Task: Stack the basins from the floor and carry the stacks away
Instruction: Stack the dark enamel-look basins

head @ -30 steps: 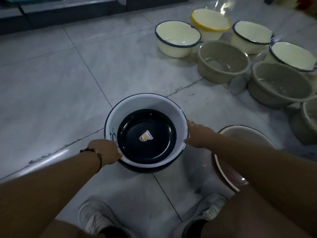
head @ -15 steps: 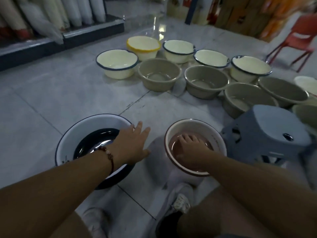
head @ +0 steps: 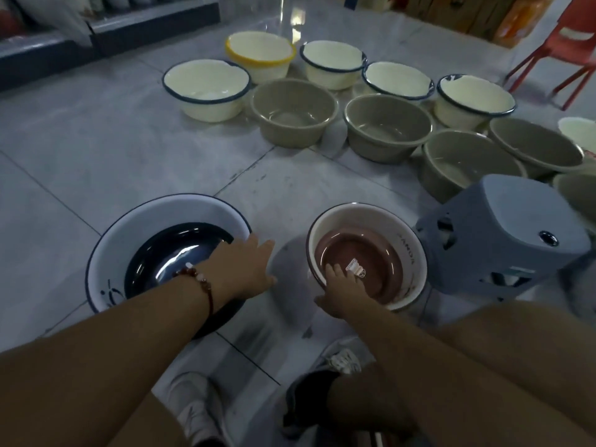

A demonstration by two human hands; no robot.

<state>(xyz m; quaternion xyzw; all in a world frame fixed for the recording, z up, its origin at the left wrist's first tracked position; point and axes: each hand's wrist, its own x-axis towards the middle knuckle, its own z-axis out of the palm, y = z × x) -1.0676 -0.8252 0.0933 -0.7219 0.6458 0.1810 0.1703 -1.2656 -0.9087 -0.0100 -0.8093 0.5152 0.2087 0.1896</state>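
Observation:
A white basin with a dark blue inside [head: 167, 250] stands on the floor at the left. My left hand [head: 245, 269] hovers over its right rim with fingers stretched out, holding nothing. To the right stands a white basin with a brown inside [head: 367, 253]. My right hand [head: 342, 290] holds this basin's near rim, fingers inside and thumb outside. Further back lie several cream basins with blue rims [head: 206, 88], one with a yellow rim [head: 259, 54] and several grey-green basins [head: 293, 111].
A grey-blue plastic stool [head: 506, 233] stands right beside the brown basin. A red chair [head: 567, 50] is at the far right, a dark shelf base [head: 129, 24] at the far left. My shoes [head: 193, 411] are at the bottom.
Both hands have let go of the dark blue basin. My right hand went to the brown basin and slid back from its middle to the near rim. The left hand hovers, barely moved.

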